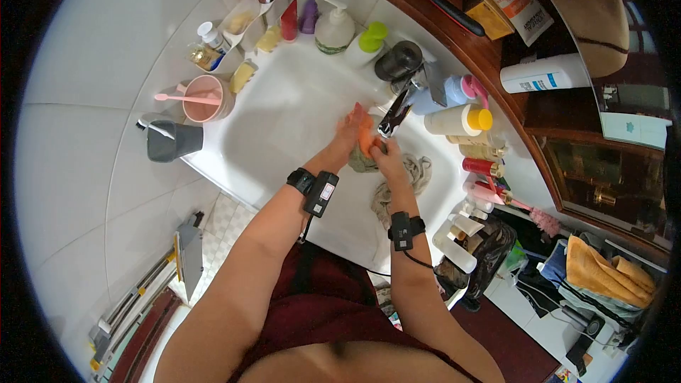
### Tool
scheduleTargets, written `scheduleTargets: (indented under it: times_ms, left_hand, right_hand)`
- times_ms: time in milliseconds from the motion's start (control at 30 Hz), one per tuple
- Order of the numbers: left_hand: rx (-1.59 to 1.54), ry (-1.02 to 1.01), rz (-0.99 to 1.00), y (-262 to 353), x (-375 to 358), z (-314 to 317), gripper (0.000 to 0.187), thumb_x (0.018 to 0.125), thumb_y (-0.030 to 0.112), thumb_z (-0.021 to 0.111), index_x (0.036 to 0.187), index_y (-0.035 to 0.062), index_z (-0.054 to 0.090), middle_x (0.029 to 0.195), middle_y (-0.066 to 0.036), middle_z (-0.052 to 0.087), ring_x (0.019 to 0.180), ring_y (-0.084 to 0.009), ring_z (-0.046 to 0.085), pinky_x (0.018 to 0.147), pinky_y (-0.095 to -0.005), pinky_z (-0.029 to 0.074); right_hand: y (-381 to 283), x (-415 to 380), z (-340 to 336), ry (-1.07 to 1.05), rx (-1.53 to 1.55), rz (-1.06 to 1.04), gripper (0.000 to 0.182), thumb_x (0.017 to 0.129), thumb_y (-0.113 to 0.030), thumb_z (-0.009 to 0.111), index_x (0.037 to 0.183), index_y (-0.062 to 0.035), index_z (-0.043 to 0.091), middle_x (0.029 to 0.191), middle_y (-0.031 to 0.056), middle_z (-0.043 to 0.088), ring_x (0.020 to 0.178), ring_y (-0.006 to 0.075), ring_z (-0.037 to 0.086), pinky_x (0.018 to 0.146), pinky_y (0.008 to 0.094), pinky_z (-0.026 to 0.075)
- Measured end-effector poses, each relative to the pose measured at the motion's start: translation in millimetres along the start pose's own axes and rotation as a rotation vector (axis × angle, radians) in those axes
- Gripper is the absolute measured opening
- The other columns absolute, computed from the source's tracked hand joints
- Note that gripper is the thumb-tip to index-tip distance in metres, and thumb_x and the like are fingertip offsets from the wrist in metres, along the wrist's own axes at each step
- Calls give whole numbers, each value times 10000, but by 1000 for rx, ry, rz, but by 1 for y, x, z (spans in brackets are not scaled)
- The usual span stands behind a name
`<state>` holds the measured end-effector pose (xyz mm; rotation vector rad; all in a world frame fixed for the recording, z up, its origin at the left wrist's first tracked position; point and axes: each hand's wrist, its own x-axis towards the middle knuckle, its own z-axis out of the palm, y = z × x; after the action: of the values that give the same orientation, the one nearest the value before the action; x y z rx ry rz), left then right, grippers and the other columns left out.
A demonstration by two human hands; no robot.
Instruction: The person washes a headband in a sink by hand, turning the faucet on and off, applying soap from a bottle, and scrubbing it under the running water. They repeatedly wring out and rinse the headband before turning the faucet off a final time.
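Under the tap [394, 115], in the white sink, a small bright orange thing [366, 136] sits between my hands; its kind cannot be made out. My left hand [348, 131], slightly blurred, is wrapped against its left side. From the lower right, my right hand [387, 160] pinches its lower end with bent fingers. A wet grey-green cloth [415, 179] lies crumpled in the basin beside and under my right hand. Another greyish patch of cloth [362, 162] shows just below the orange thing. Both wrists wear black straps with small boxes and cables.
The sink [269, 120] has bottles along its rim, including a white pump bottle [334, 28] and a yellow-capped bottle [454, 121]. On the left rim stand a pink cup [206, 103] and a grey cup [174, 143]. A wooden shelf [507, 78] overhangs the right side.
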<state>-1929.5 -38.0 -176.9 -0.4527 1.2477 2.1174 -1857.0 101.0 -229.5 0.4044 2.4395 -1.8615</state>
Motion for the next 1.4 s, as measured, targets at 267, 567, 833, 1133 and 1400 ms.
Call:
scheduleTargets:
  times_ms: [267,567,833,1133,1400]
  left_hand:
    - [26,-54,238,-23,-1,20,547,882,593,373,886,68,527,848,-40,573,752,-137,561,684,-303,484]
    - [-278,8,-377,2,10,-4,725,714,770,459,878,71,562,758,-74,543,756,-208,543,691,-316,450]
    - [199,28,-109,-32,4,8,374,906,448,472,1066,113,523,761,-48,549,739,-152,537,628,-315,458]
    - [48,72,-148,3,-20,13,611,895,587,345,1121,34,470,939,-87,557,767,-177,560,635,-316,474]
    - [367,-104,-114,-8,-22,19,753,832,713,232,1065,60,524,908,-73,575,858,-177,556,735,-332,471]
  right_hand:
    - [-98,-9,4,59,413,324,489,823,-98,611,1268,-118,411,1097,50,572,975,155,549,890,296,418]
    - [-113,-58,31,33,-20,-13,211,835,-56,617,1042,-44,576,1004,14,572,906,92,545,791,226,452]
    - [-119,-29,32,325,-245,110,298,847,-294,600,816,2,605,612,30,562,597,115,535,570,270,452]
    - [-53,-22,5,28,154,80,439,855,-149,578,1237,-42,390,1042,58,567,947,170,554,792,299,450]
    - [-89,-20,-4,-27,503,262,748,797,64,602,1404,-90,193,1224,71,495,1073,154,514,883,267,433]
